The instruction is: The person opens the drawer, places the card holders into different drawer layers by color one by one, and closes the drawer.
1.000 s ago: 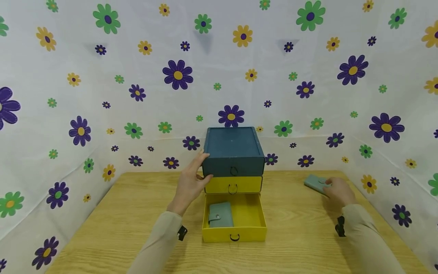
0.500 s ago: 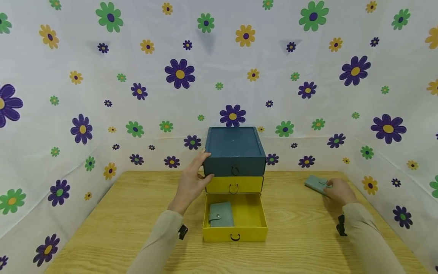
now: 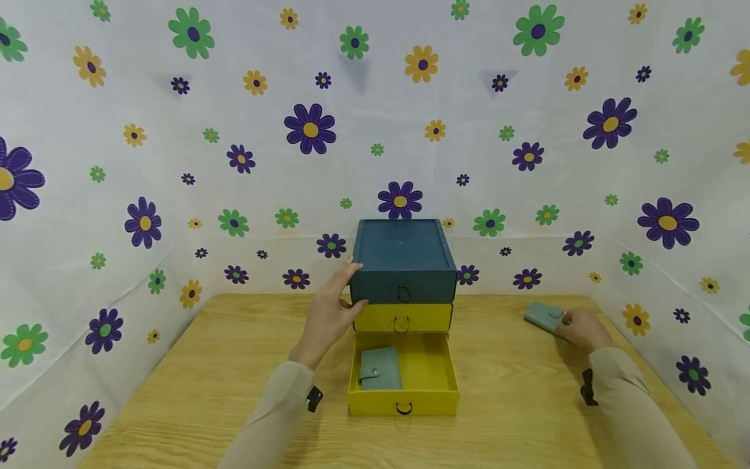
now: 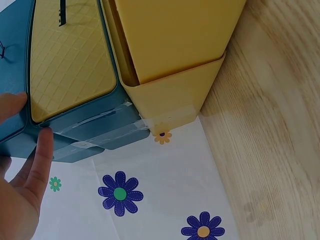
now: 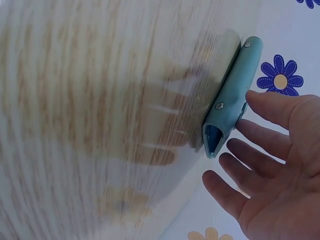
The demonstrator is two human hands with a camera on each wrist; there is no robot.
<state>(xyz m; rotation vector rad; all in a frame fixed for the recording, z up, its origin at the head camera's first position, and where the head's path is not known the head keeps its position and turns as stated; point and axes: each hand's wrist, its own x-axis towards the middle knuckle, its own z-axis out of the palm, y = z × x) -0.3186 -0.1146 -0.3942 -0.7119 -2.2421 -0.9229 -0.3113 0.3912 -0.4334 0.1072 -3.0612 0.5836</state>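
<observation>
A blue and yellow drawer unit (image 3: 404,286) stands mid-table; its lowest yellow drawer (image 3: 430,371) is pulled out with a light teal snap wallet (image 3: 381,369) lying inside at the left. My left hand (image 3: 324,319) holds the unit's front left corner, thumb on the front and fingers along the side, as the left wrist view shows on the blue casing (image 4: 80,125). Off to the right, a longer teal wallet (image 5: 232,95) lies on the table. My right hand (image 3: 584,329) pinches its near edge by the strap between thumb and index finger; the other fingers are spread loosely.
The wooden table (image 3: 246,391) runs up to a white flower-patterned sheet (image 3: 263,182) at the back and both sides. A black loop handle (image 3: 404,408) is on the front of the pulled-out drawer. The middle yellow drawer (image 3: 381,318) is closed.
</observation>
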